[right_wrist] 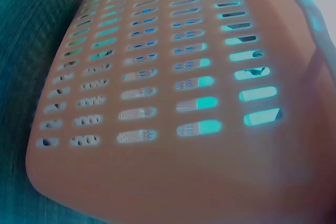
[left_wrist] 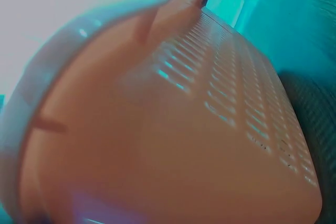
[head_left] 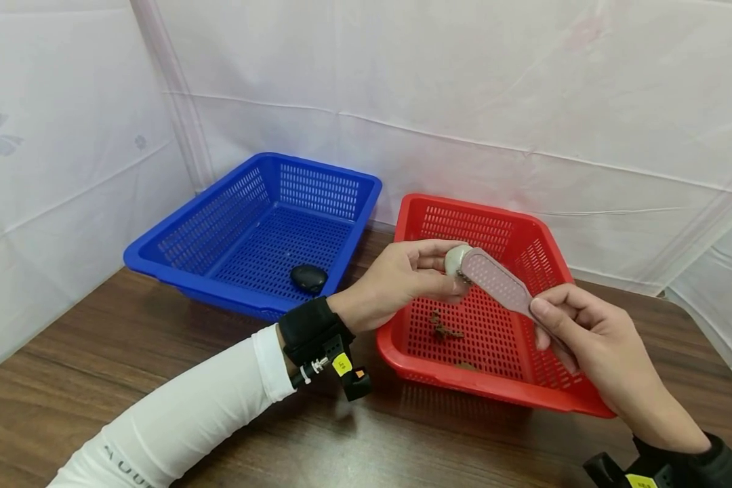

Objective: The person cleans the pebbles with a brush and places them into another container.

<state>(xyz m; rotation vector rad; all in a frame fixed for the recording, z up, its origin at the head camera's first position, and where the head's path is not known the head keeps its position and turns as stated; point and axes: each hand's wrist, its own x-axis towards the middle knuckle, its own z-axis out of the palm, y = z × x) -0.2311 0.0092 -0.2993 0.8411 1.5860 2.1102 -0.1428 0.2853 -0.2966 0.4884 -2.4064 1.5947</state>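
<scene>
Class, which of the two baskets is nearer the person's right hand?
The red basket: in the head view, the right hand overlaps its rim. The blue basket, with a black object inside, stands farther off to the left.

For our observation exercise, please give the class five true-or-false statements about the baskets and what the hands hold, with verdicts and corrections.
1. The right hand grips a pinkish paddle-shaped tool. True.
2. The left hand holds a black object. False: it holds a small pale object.
3. In the head view, the blue basket stands left of the red basket. True.
4. A black object lies in the red basket. False: it lies in the blue one.
5. Brown bits lie in the red basket. True.
</scene>
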